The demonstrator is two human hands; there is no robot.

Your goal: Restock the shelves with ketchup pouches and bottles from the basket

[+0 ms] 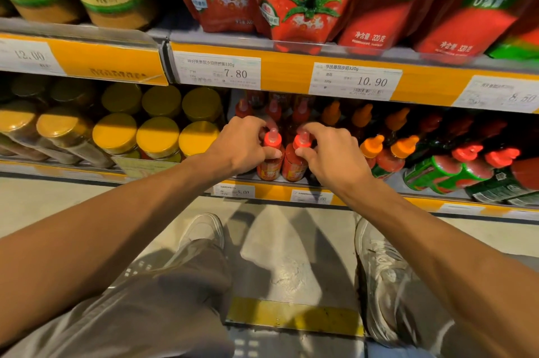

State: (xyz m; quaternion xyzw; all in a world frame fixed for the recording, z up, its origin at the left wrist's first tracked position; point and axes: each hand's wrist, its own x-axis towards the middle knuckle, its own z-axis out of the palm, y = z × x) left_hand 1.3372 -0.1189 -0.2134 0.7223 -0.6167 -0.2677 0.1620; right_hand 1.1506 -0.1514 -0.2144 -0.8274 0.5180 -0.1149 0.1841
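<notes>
Shelf: lower shelf [291,182] held red-capped bottles.
Left hand [242,144]: gripped bottle at 9 o'clock [269,163].
Right hand [332,153]: gripped neighbouring bottle [294,165].

The pouches [303,1] are glossy red film, catching the light. The bottles [269,165] look like smooth, shiny plastic with red plastic caps [273,140]. The jars [157,138] carry smooth yellow lids [158,136] with a soft sheen. Paper price tags [217,71] sit behind clear glossy strips. The trousers [163,299] are matt grey cloth. The floor [280,255] is smooth, pale, faintly reflective.
</notes>
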